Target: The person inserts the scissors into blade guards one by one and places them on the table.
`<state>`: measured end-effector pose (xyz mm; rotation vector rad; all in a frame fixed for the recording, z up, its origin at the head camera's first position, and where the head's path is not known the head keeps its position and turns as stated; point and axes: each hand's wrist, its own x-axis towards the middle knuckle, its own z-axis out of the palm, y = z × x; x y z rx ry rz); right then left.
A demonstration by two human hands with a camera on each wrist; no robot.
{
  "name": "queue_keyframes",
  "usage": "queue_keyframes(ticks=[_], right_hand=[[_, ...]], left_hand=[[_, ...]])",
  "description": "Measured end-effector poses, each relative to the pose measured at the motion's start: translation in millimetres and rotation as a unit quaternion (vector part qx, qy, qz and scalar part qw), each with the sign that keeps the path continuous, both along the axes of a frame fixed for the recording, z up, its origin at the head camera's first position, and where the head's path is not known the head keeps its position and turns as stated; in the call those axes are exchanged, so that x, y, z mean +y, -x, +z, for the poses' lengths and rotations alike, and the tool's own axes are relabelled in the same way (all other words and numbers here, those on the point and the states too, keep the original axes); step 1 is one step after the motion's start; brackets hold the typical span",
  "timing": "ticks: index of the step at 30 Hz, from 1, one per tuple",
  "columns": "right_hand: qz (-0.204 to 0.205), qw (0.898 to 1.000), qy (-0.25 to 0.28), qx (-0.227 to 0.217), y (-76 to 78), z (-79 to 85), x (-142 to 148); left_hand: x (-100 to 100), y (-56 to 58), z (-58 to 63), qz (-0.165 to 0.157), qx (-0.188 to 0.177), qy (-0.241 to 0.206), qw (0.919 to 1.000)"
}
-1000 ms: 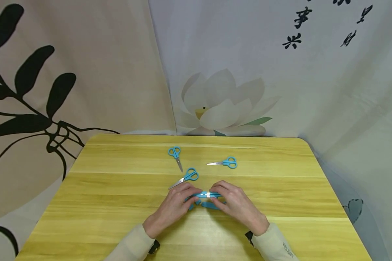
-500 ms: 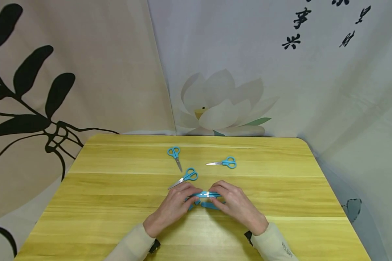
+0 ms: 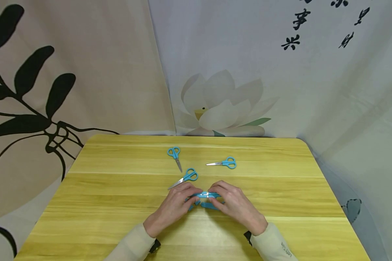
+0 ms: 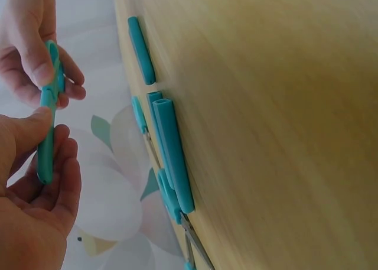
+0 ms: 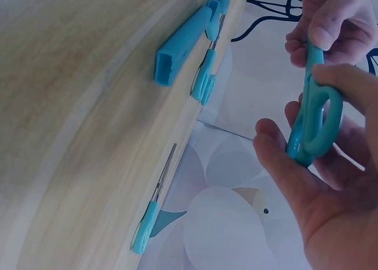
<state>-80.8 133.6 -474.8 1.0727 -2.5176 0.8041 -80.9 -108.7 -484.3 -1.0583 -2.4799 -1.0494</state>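
Note:
Both hands hold one pair of blue scissors (image 5: pixel 325 128), whose blades are inside a blue sheath (image 4: pixel 45 158). My left hand (image 3: pixel 174 203) pinches the sheath between thumb and fingers. My right hand (image 3: pixel 237 206) grips the handles, thumb on the near side. In the head view a small pale patch shows at the middle of the held scissors, between the hands. Below them several empty-looking sheaths lie on the table; one loose sheath (image 3: pixel 210 205) is near the right thumb, and another sheath (image 4: pixel 174 155) shows its open end in the left wrist view.
On the wooden table (image 3: pixel 117 188), three uncovered scissors lie beyond the hands: far-left scissors (image 3: pixel 174 153), right-hand scissors (image 3: pixel 228 162) and nearer scissors (image 3: pixel 190 175), whose tips reach close to the left hand. A printed curtain (image 3: pixel 117 72) hangs behind the table's back edge.

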Motion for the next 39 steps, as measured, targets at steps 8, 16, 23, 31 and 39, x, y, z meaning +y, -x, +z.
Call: queue_keyframes(ticks=[8,16,23,31,39], right_hand=[[-0.003,1.0,-0.004,-0.004,-1.5,1.6,-1.7],[-0.003,1.0,-0.003,0.002,-0.8,0.5,-3.3],[-0.008,1.0,-0.004,0.01,0.3,-2.6,-6.2],[-0.016,1.0,0.001,0.015,0.7,-6.4,-3.8],[-0.011,1.0,0.0,0.019,0.6,-8.9,-3.9]], left_hand=[[1.3,0.0,-2.6,-0.002,0.005,0.008,1.0],[2.6,0.9,-2.4,-0.001,0.014,0.003,0.9999],[4.4,1.8,-3.3,0.01,0.007,0.001,0.9999],[8.4,1.7,-2.1,0.03,-0.004,0.05,0.9983],[6.8,-0.5,-1.2,0.034,0.008,0.068,0.9971]])
